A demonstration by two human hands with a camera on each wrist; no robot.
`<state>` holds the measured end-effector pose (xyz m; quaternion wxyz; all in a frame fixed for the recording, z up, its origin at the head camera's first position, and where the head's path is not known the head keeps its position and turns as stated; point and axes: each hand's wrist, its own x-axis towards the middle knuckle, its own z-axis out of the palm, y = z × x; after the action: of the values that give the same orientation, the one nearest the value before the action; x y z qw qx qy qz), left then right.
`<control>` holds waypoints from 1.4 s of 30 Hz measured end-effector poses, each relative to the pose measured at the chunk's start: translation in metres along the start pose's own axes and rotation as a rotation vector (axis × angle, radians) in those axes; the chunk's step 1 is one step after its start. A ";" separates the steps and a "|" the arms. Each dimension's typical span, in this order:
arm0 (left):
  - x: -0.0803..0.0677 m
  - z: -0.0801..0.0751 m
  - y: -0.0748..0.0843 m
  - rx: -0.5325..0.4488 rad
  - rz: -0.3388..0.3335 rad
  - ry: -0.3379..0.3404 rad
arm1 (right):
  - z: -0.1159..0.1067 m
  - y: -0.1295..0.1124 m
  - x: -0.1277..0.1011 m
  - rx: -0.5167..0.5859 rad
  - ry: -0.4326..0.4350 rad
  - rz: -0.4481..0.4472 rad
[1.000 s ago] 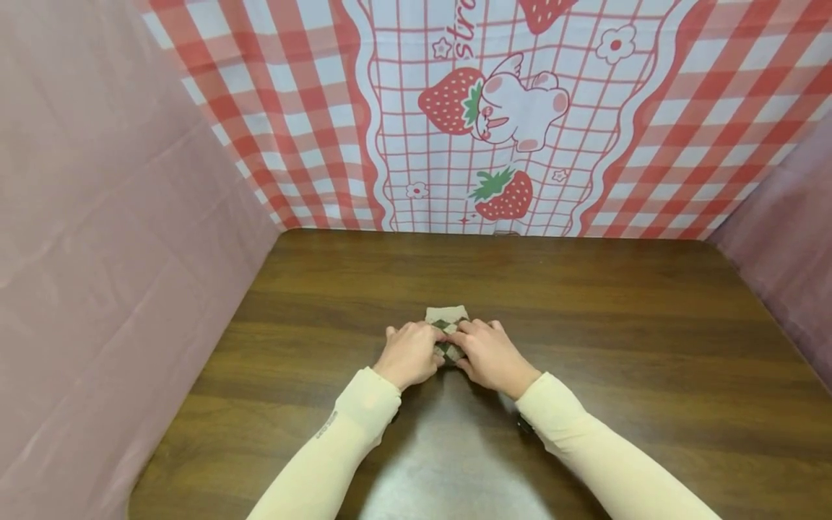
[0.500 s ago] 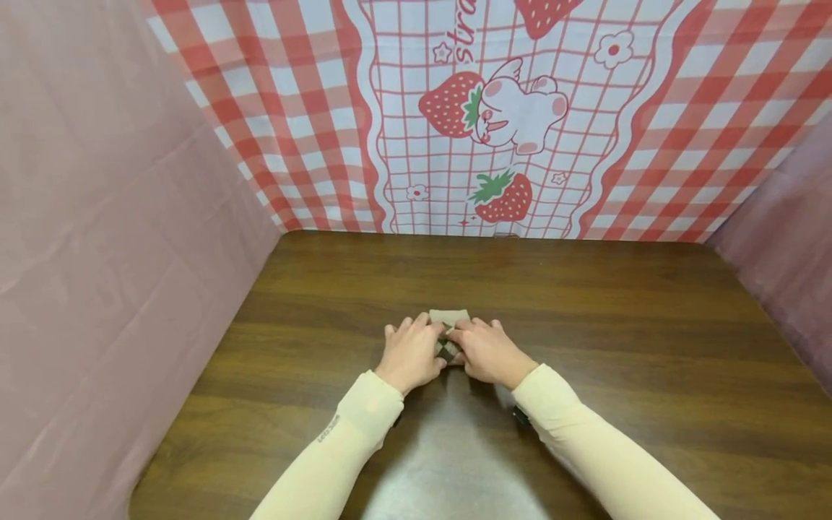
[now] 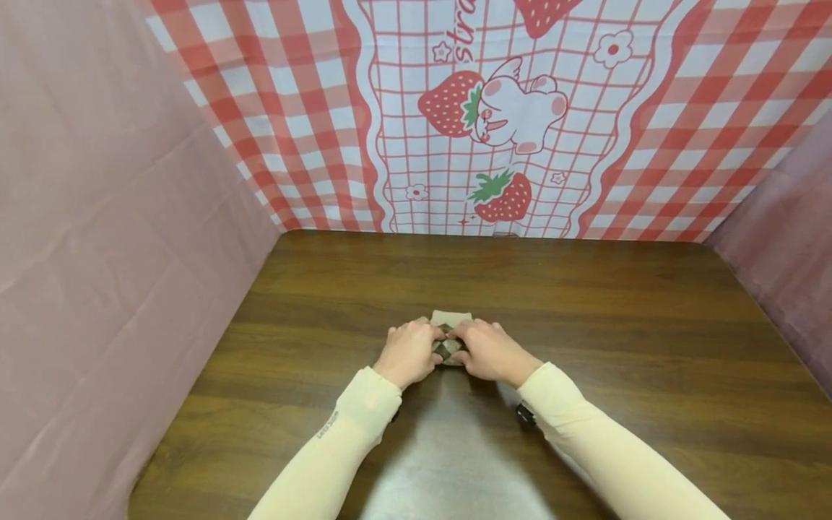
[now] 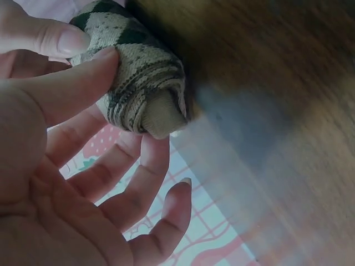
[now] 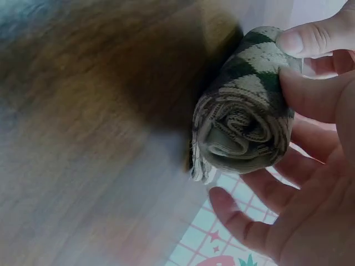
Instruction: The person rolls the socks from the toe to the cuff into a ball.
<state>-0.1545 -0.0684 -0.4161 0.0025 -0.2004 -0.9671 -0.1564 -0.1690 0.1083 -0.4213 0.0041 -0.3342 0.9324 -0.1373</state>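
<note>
A knitted sock (image 3: 448,349), beige with dark green diamonds, lies on the table in the head view, rolled up from the near side. Its flat beige end (image 3: 451,318) sticks out beyond the roll, away from me. My left hand (image 3: 408,352) grips the roll's left end, thumb on the near side and fingers over the far side. From the right, my right hand (image 3: 492,351) holds the other end the same way. Coiled layers of the sock (image 5: 238,133) show at the roll's end in the right wrist view. The left wrist view shows a beige fold (image 4: 162,113) poking from the opposite end.
The brown wooden table (image 3: 585,303) extends around both hands. A red-and-white strawberry-print cloth (image 3: 500,144) hangs along its back edge. Pink cloths close off the left side (image 3: 130,238) and the right side (image 3: 786,231).
The left fingers, spread over the sock's far part half a second ago, have drawn back around the roll. The sock's flat end has shifted slightly right and toward me.
</note>
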 end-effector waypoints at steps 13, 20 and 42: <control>0.008 -0.009 -0.002 -0.060 -0.029 -0.155 | 0.000 -0.012 -0.005 -0.099 0.120 -0.054; 0.009 -0.009 -0.001 -0.061 -0.035 -0.166 | 0.007 -0.012 -0.007 -0.100 0.141 -0.040; -0.004 -0.001 -0.001 0.035 0.032 0.037 | 0.003 -0.009 0.001 -0.037 0.013 0.011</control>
<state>-0.1512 -0.0710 -0.4160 0.0264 -0.2128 -0.9662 -0.1430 -0.1642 0.0999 -0.4216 -0.0074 -0.3282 0.9366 -0.1221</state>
